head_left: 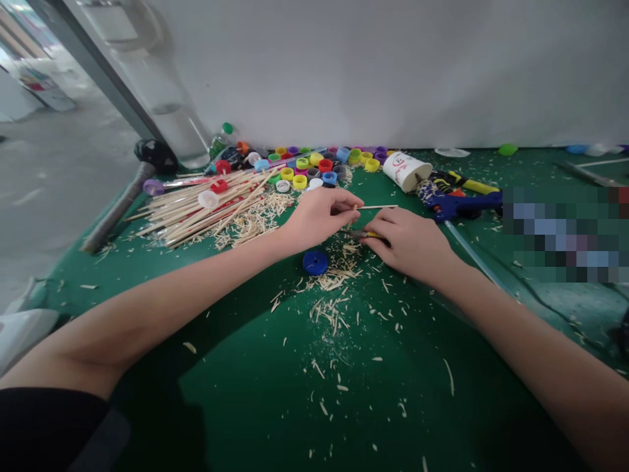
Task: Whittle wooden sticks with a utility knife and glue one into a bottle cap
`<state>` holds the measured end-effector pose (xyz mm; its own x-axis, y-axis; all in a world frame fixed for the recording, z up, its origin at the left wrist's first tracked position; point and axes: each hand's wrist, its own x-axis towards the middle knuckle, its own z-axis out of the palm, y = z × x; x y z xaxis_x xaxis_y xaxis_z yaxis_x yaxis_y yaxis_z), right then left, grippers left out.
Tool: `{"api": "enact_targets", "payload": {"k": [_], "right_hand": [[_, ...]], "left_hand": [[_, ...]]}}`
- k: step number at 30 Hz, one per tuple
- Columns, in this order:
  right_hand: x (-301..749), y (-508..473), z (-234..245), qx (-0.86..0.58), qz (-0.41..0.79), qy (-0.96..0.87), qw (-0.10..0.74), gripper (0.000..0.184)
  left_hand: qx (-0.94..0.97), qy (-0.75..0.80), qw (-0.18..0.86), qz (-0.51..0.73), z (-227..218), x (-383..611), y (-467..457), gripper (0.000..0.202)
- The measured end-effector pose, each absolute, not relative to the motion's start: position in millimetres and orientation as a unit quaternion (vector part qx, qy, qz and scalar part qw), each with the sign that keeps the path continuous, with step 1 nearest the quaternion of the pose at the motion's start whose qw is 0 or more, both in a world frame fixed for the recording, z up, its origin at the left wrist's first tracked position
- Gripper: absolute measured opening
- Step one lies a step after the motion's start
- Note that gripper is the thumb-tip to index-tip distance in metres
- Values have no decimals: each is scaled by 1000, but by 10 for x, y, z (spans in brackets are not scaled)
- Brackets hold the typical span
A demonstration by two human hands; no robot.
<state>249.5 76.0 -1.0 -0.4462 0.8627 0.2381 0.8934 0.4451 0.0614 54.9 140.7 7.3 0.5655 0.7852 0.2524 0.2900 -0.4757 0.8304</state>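
My left hand (pixel 319 216) is closed in a pinch on a thin wooden stick (pixel 381 207) that points to the right above the green table (pixel 255 380). My right hand (pixel 407 242) is closed round a small cutting tool (pixel 361 234) with a yellow grip, its tip close under the stick. A blue bottle cap (pixel 315 262) lies just in front of my left hand. Wood chips and splinters (pixel 334 278) are scattered beneath both hands.
A pile of long wooden sticks (pixel 201 206) lies at the back left, with several coloured bottle caps (pixel 314 164) behind it. A tipped white cup (pixel 405 171) and a blue glue gun (pixel 455 203) lie at the back right. A hammer (pixel 132 190) rests at the left edge.
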Motion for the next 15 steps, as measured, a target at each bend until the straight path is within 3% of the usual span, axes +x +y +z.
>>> {"api": "enact_targets", "payload": {"k": [8, 15], "right_hand": [[2430, 789, 4, -516, -112, -848, 44, 30], [2451, 761, 1, -513, -98, -849, 78, 27]], "left_hand": [[839, 291, 364, 279, 82, 529, 1413, 31], [842, 295, 347, 288, 50, 522, 1396, 21]]}}
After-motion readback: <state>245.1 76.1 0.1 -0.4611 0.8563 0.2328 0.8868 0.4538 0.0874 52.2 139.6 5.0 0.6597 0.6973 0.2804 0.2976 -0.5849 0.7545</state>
